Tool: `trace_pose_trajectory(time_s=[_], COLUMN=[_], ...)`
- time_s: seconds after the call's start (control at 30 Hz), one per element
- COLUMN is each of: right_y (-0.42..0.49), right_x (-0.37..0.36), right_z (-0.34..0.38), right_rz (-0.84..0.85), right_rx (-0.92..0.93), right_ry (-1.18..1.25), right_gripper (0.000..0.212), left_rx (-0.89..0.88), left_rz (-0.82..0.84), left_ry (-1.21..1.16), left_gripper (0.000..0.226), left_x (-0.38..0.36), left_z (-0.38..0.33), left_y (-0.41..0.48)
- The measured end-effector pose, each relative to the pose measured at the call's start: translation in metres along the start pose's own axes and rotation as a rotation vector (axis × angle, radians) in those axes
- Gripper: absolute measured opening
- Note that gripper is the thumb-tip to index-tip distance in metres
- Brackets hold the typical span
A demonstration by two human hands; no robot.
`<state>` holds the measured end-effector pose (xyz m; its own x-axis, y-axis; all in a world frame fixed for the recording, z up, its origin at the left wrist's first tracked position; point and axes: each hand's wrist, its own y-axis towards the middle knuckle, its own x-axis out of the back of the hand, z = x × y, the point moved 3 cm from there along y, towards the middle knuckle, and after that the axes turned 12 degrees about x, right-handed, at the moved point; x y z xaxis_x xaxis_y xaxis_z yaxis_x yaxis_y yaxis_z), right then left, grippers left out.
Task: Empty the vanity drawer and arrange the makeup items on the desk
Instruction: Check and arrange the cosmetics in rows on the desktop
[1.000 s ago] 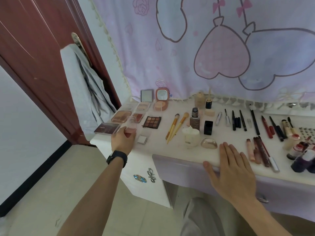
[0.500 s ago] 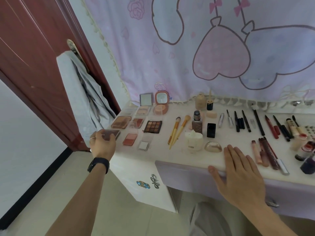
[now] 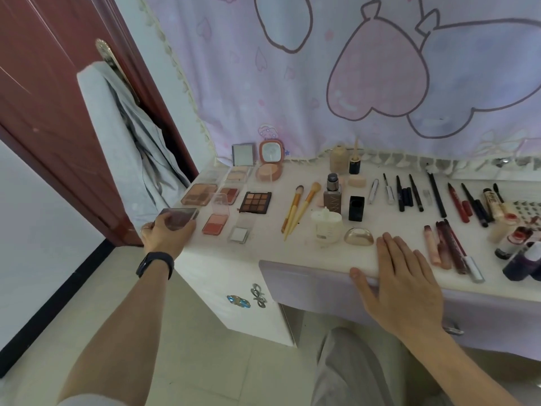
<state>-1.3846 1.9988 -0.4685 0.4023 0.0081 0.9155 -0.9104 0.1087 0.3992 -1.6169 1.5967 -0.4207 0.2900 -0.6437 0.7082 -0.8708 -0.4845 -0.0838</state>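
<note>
Head view. Left fingers (image 3: 150, 227) are curled round the left and near edges of a closed plum palette (image 3: 179, 215). The left hand (image 3: 168, 234) grips it, with a black wristband (image 3: 155, 264) on the wrist. I cannot tell whether the palette lies flat on the tabletop (image 3: 263, 238) or is tipped up slightly.

Landmark: the nine-pan eyeshadow palette (image 3: 255, 202). The plum palette sits well left of it and nearer the camera, at the tabletop's left corner and close to the edge. An open blush compact (image 3: 215, 223) with a raised clear lid stands between the two, just beside the plum palette.

Right fingers (image 3: 390, 244) are straight and slightly spread, palm down. The right hand (image 3: 407, 276) rests flat on the tabletop's front edge, right of the landmark and nearer the camera. Its thumb laps over the edge above the lilac drawer front (image 3: 307, 285), and it holds nothing.

Judgement on the step: this is the arranging stage. Items lie in sorted rows right of the landmark, and other palettes are grouped left of it. The drawer front looks pushed in, but its inside is hidden, so I cannot confirm it is empty.

Judgement on the next move: set the plum palette square with its neighbours, left of the landmark. Keep it fully on the tabletop and clear of the blush compact's upright lid, which a sideways nudge could knock.
</note>
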Motion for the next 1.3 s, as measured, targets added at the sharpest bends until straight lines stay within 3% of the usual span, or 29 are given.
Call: trace_pose_trajectory(time_s=[0.3,0.5,0.63,0.8,0.87,1.03,1.13,1.17,1.3], right_y=[0.000,0.000,-0.001,-0.002,-0.004,-0.016,-0.021,-0.022,-0.032], right_x=[0.003,0.005,0.003,0.009,0.025,0.088,0.113,0.117,0.122], right_z=[0.000,0.000,-0.003,-0.004,-0.002,0.000,-0.006,-0.011,-0.032], right_rz=[-0.003,-0.023,0.016,0.086,0.023,-0.170,-0.110,-0.074,-0.054], right_rx=[0.001,0.019,0.008,0.010,0.005,-0.194,-0.271,-0.329,-0.528], right_ry=[0.025,0.026,0.023,0.120,0.287,0.985,1.447,1.526,1.654], right_gripper=[0.085,0.086,0.089,0.095,0.088,0.056,0.082,0.082,0.040], left_rx=[-0.023,-0.050,-0.154,-0.385,-0.513,-0.721,-0.922,-0.975,-1.097], left_rz=[-0.009,-0.062,-0.095,0.005,0.083,0.309,0.409,0.453,0.604], left_ry=[-0.116,-0.245,-0.379,-0.512,-0.563,-0.497,-0.403,-0.369,-0.266], left_gripper=[0.091,0.083,0.076,0.073,0.073,0.085,0.086,0.087,0.094], left_x=[0.017,0.031,0.040,0.038,0.032,0.007,-0.013,-0.020,-0.050], left_z=[0.011,0.007,-0.015,-0.053,-0.069,-0.098,-0.109,-0.112,-0.118], left_y=[-0.007,-0.034,-0.071,-0.141,-0.176,-0.255,-0.299,-0.312,-0.348])
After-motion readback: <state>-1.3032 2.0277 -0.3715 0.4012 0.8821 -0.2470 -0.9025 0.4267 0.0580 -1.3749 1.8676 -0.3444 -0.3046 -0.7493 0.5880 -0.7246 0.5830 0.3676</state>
